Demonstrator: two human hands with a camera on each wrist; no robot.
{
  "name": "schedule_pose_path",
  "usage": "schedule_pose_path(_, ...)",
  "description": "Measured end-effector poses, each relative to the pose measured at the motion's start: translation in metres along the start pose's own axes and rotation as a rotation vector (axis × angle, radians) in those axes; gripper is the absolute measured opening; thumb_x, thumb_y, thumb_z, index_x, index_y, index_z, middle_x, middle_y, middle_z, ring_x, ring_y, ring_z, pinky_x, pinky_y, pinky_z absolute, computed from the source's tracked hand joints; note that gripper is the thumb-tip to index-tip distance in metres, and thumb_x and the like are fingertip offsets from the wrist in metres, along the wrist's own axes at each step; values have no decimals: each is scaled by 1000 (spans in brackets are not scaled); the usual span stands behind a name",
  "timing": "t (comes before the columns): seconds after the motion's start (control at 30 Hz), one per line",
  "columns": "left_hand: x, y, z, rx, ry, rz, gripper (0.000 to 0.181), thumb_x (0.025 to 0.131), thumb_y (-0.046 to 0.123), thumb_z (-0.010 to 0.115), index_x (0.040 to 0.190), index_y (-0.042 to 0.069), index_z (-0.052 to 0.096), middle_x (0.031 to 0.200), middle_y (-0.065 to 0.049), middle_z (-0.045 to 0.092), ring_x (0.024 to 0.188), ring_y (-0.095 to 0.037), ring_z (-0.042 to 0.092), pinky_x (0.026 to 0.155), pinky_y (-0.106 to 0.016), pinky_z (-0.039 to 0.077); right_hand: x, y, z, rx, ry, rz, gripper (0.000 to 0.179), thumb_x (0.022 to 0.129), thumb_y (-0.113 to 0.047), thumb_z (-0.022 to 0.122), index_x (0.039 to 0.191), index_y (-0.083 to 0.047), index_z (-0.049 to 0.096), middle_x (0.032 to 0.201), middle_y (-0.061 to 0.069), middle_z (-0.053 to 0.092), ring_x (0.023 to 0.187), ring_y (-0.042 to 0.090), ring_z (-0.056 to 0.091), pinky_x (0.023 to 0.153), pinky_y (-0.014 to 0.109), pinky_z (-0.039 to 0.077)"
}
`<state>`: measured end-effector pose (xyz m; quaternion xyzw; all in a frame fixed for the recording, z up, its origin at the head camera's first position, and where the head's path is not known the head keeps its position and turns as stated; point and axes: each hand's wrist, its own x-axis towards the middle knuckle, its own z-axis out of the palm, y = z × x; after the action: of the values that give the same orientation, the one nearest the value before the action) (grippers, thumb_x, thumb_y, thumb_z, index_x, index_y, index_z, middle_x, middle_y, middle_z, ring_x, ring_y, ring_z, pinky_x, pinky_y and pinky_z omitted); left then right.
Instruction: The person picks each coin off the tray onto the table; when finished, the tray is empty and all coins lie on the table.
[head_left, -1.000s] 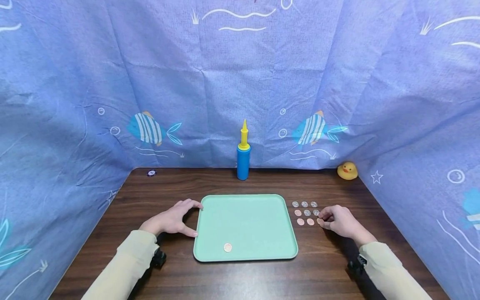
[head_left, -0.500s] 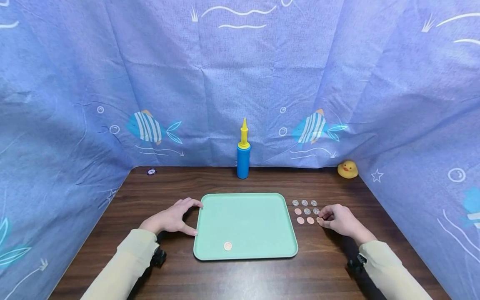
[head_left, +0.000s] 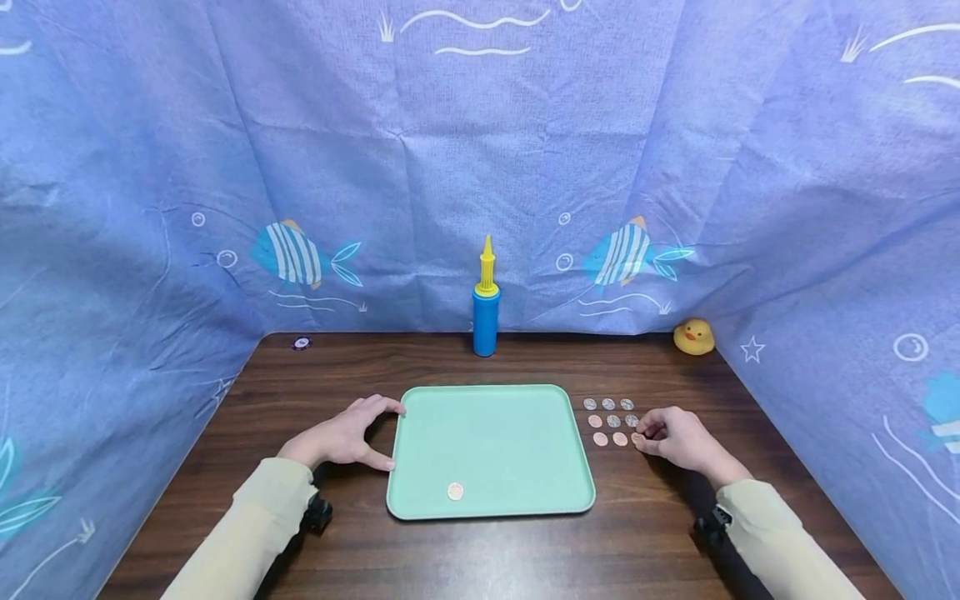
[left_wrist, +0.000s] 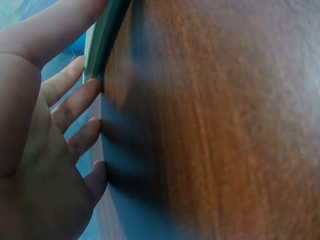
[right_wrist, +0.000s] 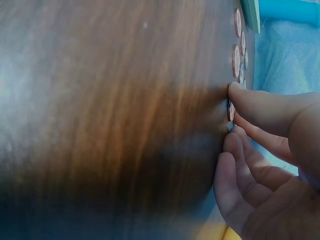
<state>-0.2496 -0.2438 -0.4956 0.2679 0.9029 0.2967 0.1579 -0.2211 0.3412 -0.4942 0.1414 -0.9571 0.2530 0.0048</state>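
Observation:
In the head view my left hand [head_left: 347, 433] rests at the left rim of a mint-green tray [head_left: 495, 433], thumb and fingers spread apart and touching it. The left wrist view shows the other fingers of that hand [left_wrist: 50, 130] straight beside the tray edge. One copper coin [head_left: 455, 492] lies flat near the tray's front. Right of the tray, my right hand [head_left: 681, 443] pinches a copper coin [right_wrist: 231, 111] at the front right corner of a block of coins, on the table. Silver coins [head_left: 608, 404] and other copper coins [head_left: 600, 439] lie in neat rows next to it.
A blue and yellow hand pump [head_left: 485, 321] stands upright behind the tray. A yellow rubber duck [head_left: 693, 337] sits at the back right corner, and a small round chip [head_left: 302, 343] at the back left. Blue fish-print cloth [head_left: 450, 167] encloses the dark wooden table [head_left: 480, 558].
The head view has tilted very slightly. Both hands, the tray and the coins keep their places.

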Motion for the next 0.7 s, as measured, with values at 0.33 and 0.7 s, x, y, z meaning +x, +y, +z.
schedule_pose_path(0.33, -1, 1, 2, -9, -6, -2, 85, 80, 52, 90, 147, 17, 51, 153, -7, 46, 146, -35, 36, 115, -62, 34, 12, -25, 5, 31, 32, -74, 14, 90, -12, 83, 101, -9, 75, 80, -9, 69, 67, 5, 61, 66, 28, 48)
schedule_pose_path(0.7, -1, 1, 0, -1, -1, -14, 83, 80, 52, 90, 147, 20, 52, 154, -7, 46, 147, -36, 35, 115, -62, 34, 53, -117, 35, 166, -101, -403, 17, 90, -7, 82, 104, 0, 74, 96, 10, 75, 81, 9, 70, 72, 32, 60)
